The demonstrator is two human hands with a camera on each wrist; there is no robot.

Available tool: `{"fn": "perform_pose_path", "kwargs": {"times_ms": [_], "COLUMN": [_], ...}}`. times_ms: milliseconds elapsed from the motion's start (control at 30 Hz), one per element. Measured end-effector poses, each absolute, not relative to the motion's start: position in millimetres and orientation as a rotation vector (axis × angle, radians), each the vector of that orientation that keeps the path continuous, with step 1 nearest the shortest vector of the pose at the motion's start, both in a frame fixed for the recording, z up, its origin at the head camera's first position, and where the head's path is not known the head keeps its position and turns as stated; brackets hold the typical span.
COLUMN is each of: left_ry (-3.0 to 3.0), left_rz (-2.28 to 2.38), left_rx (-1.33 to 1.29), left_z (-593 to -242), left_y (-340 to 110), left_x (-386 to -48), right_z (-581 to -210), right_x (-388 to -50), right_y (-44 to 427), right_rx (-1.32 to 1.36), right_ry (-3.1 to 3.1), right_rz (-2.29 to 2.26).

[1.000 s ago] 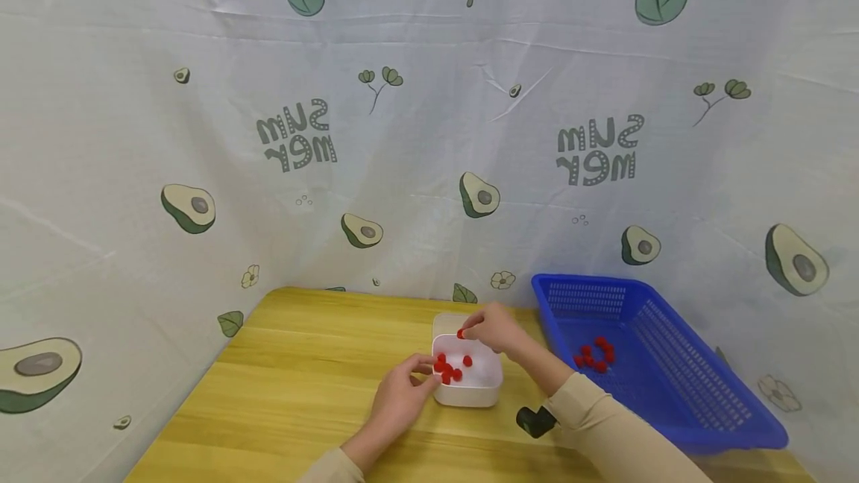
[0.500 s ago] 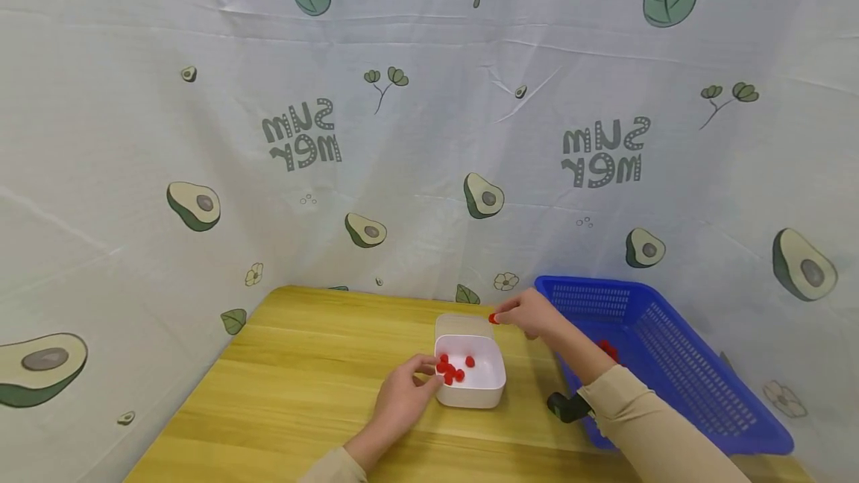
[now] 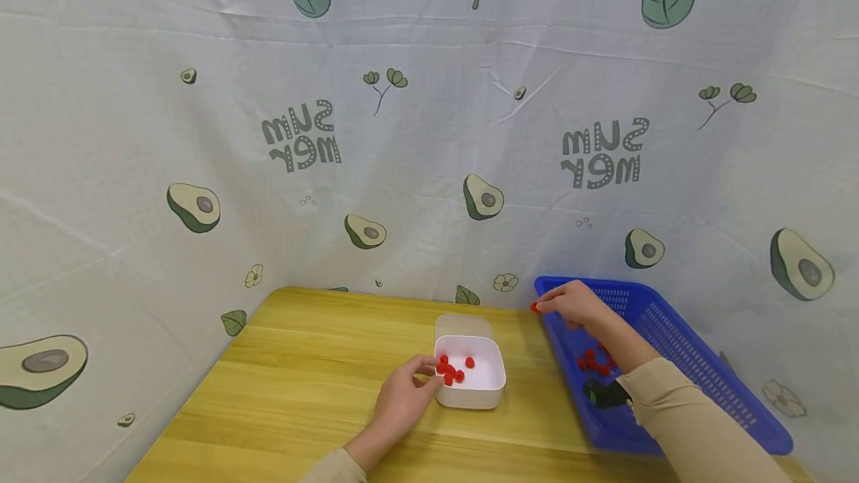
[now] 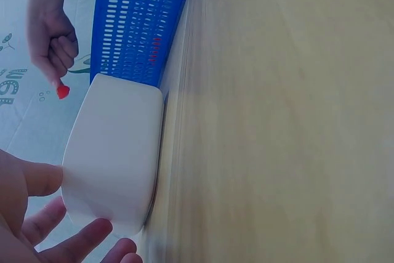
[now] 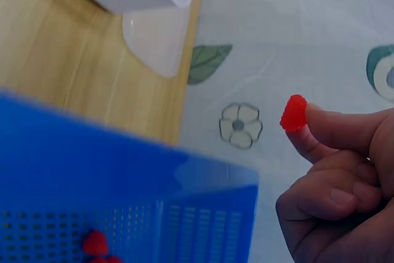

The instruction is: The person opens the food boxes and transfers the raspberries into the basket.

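The right hand (image 3: 577, 305) pinches a red berry (image 5: 294, 114); white box (image 3: 470, 399) and blue basket (image 3: 614, 429) hold more, the basket's count unclear.

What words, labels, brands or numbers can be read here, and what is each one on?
"summer", left of the head view: printed on the backdrop cloth, mirror-reversed, split "sum / mer".
"summer", right of the head view: same cloth, also reversed.
Left wrist view: part of such reversed lettering, incomplete.
White box, blue basket, dark wrist device: no legible text.
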State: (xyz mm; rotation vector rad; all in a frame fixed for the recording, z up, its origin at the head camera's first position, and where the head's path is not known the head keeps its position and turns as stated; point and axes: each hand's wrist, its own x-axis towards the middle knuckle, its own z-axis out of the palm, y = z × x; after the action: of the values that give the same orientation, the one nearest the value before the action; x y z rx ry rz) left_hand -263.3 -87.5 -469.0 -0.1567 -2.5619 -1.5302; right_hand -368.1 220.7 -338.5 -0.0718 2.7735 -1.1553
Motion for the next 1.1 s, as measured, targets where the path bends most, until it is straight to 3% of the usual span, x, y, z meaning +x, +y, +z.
{"fn": "perform_pose_path", "kwargs": {"times_ms": [333, 1100], "left_ry": [-2.559, -2.564], "left_rz": [-1.528, -1.531], "left_rx": [-0.15, -0.144], "left_z": [-467.9, -470.6], "left_y": [-87.5, -86.4], "left_x": [-262.6, -262.9], "right_z": [-336.4, -380.8], "right_x": [-368.0, -382.2], "right_y": [263.6, 324.0], "right_rx": [-0.06, 0.188], "right_ry": [2.783, 2.822], "right_rz": [-1.158, -1.021]}}
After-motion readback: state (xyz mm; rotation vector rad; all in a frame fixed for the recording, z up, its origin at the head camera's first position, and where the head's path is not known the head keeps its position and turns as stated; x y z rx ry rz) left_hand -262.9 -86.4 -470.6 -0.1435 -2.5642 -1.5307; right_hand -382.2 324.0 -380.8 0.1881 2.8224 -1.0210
